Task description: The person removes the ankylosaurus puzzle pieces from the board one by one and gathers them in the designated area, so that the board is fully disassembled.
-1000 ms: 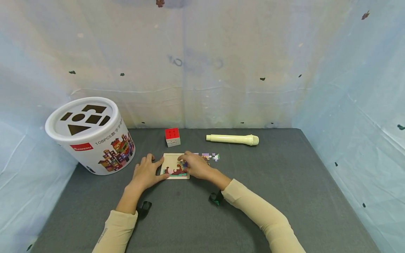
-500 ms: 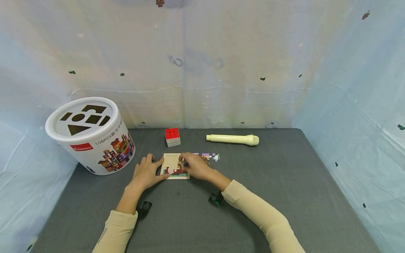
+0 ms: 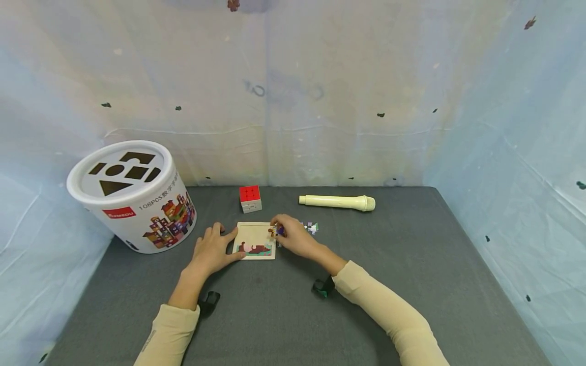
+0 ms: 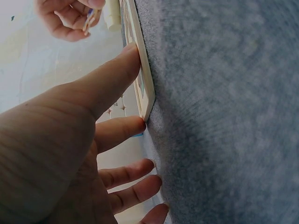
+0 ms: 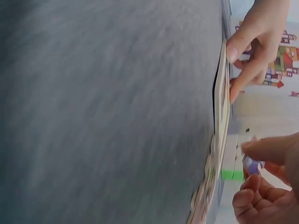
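Observation:
A small wooden puzzle tray (image 3: 251, 231) lies on the grey cloth, with brown, pink and teal puzzle pieces (image 3: 258, 249) along its near side and bare wood beyond. My left hand (image 3: 211, 250) rests at the tray's left side, thumb on its near edge and index finger at a corner, the other fingers spread on the cloth. My right hand (image 3: 296, 238) pinches a jigsaw piece with purple on it (image 5: 252, 165) between thumb and fingertips. That piece is held above the tray's right edge. More loose jigsaw pieces (image 3: 312, 227) lie right of the tray, partly hidden by the right hand.
Behind the tray stands a red-topped puzzle cube (image 3: 250, 198). A pale yellow toy microphone (image 3: 337, 202) lies at the back right. On the left is a large white block bucket (image 3: 133, 198) with shape holes in its lid. Pale curtains (image 3: 320, 127) enclose the table.
My right hand has moved right from over the tray to its right edge, pinching a piece. More of the tray's bare wood shows. The left hand has stayed in place.

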A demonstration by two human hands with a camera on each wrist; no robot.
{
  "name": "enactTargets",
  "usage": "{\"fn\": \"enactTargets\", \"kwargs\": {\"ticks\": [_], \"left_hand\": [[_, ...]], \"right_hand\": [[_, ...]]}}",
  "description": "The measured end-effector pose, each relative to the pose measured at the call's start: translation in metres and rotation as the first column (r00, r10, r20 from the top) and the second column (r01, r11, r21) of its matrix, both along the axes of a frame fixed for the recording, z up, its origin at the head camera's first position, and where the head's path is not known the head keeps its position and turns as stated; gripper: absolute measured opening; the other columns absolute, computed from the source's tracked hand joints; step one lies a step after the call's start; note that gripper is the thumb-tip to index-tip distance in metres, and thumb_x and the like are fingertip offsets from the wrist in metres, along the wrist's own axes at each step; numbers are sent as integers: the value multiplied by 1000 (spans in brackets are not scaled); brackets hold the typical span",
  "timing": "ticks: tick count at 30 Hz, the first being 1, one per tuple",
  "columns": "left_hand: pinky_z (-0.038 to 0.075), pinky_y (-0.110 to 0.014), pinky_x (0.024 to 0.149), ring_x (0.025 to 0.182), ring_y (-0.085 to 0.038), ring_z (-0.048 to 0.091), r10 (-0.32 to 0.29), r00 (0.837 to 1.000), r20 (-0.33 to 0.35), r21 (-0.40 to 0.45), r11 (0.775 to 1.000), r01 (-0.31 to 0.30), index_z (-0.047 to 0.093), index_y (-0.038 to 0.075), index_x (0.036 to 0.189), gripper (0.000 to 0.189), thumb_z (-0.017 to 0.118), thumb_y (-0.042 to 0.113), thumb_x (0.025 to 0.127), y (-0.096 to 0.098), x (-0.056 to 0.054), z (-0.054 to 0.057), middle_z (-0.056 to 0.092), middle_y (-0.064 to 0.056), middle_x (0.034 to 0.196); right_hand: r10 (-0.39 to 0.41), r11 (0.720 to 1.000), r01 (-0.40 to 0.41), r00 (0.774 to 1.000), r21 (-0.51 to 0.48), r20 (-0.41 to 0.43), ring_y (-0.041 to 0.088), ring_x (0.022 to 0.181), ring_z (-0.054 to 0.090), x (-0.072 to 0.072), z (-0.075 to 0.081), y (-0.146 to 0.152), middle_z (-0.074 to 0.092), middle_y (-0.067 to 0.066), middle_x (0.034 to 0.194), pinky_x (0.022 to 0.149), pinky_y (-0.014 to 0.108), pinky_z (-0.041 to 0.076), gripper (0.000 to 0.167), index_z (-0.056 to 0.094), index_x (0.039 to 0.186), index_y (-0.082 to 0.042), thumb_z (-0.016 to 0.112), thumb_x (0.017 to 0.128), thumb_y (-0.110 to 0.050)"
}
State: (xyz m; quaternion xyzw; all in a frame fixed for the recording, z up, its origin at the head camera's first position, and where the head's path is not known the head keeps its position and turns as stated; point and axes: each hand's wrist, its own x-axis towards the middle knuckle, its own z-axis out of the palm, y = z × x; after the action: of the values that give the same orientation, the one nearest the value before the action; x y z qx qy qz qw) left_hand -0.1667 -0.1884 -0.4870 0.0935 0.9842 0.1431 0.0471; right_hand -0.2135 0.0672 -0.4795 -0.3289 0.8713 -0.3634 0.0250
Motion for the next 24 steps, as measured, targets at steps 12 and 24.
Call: {"fn": "enactTargets", "kwargs": {"ticks": [12,24], "left_hand": [[39,-58,83,111,-40,42,0,1000,-13,3,1000,0,47,12,150,81,72,56,86,-1,1,-2,40,-25,131],[39,-60,84,111,-40,42,-4,1000,0,1,1000,4,47,12,150,81,72,56,86,0,1,-1,40,-25,131]], "right_hand": [[50,999,-50,999,-12,-9,23,78,60,0,3,64,61,13,103,66,27,49,38,63,125,4,74,90,-4],[43,991,-32,996,133,-83,26,91,60,3,5,98,62,11,108,77,38,48,38,67,122,0,78,87,-8]]}}
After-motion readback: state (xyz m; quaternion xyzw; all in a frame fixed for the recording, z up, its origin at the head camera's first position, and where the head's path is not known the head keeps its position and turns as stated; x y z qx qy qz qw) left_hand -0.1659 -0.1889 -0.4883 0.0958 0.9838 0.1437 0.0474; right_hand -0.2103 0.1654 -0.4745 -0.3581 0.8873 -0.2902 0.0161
